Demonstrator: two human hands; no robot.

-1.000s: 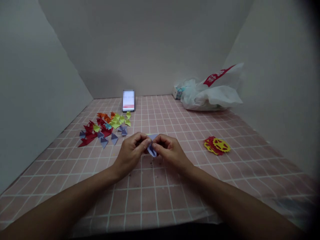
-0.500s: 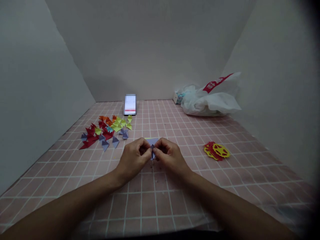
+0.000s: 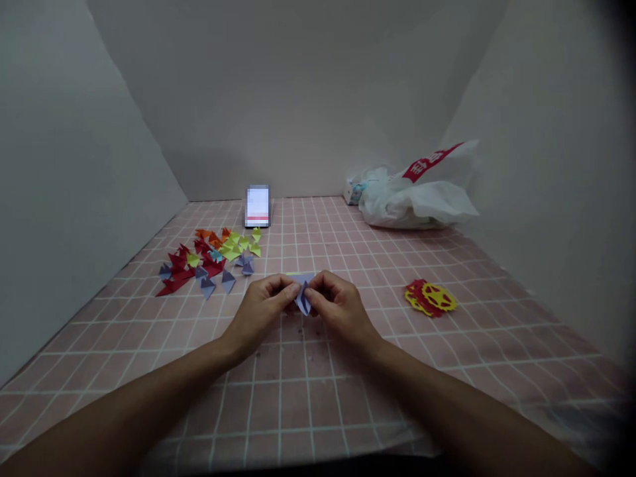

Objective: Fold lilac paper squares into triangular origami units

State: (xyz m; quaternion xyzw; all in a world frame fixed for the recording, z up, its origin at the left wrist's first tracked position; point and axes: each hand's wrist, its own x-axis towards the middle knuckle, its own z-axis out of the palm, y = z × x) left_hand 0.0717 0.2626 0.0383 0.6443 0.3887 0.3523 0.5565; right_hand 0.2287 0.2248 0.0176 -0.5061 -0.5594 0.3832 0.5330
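Note:
A small purple folded paper piece (image 3: pixel 303 299) is pinched between both hands just above the pink checked tablecloth (image 3: pixel 308 384). My left hand (image 3: pixel 261 310) grips its left side with thumb and fingers closed. My right hand (image 3: pixel 338 306) grips its right side the same way. A purple paper sheet with a yellow edge (image 3: pixel 301 276) lies on the cloth just behind my fingers. Most of the held piece is hidden by my fingertips.
Several folded paper triangles (image 3: pixel 211 258) in red, orange, yellow-green and purple lie at the left. A phone (image 3: pixel 257 206) leans at the back wall. A white plastic bag (image 3: pixel 415 195) sits back right. Red and yellow paper cutouts (image 3: pixel 430 297) lie at the right.
My hands stayed together on the purple piece; the fingers shifted slightly and a bit more of the paper shows between them now. The view moved a little.

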